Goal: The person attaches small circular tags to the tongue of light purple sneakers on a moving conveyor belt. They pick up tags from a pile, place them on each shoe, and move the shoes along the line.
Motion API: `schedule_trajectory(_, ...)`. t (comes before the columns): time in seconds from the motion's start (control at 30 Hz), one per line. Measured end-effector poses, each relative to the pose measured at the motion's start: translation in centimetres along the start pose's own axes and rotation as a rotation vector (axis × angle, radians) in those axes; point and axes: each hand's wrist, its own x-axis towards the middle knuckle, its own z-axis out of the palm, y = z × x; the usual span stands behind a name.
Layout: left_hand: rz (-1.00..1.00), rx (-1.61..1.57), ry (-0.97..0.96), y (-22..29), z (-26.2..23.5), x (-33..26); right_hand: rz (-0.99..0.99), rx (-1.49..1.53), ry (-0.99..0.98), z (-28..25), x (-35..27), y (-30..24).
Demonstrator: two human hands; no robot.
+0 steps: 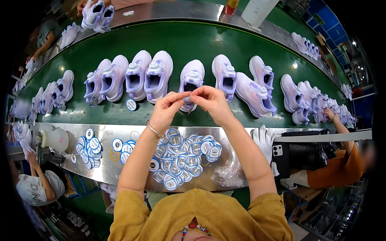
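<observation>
The middle shoe (194, 71), white with pale purple, stands on the green belt (201, 38) before me, its toe pointing away and its heel toward me. Over its heel, my left hand (165, 112) and my right hand (214, 105) come together: thumb and forefinger of each are pinching a small pale purple piece (187, 99), my fingertips very near each other. I cannot tell whether this piece belongs to the shoe, because my fingers cover most of it. To the left of the middle shoe stand four similar shoes (159, 74); to its right are three more, one of which lies slantwise (253, 92). One single tag (131, 105), round, lies left of the middle shoe and nearer to me. Nearer than this shoe also, on the metal table (114, 130), there is a pile of blue-rimmed tags (175, 140), and rightward of it a heap of clear plastic pieces (229, 174). Far to the right of the middle shoe, a co-worker's hand (329, 114) reaches to other shoes (305, 98).
</observation>
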Motion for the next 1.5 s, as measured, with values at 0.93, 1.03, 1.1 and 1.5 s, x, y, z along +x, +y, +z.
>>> schedule_trajectory(0.93,0.078,0.17,0.124,-1.0,0.2,-1.0,0.197,-0.156,-0.1,1.0,0.3,-0.5)
schedule_trajectory(1.03,0.474,0.615,0.371,1.1,-0.8,-4.1,0.042,-0.477,-0.057,1.8,-0.2,0.1)
schedule_trajectory(1.1,0.527,0.669,0.46,3.1,-2.7,-7.9,-0.284,-0.854,-0.039,3.5,-1.1,-1.2)
schedule_trajectory(1.5,0.207,0.352,1.268,0.6,-23.3,-24.0,-0.881,-0.769,-0.59,33.5,3.5,9.7)
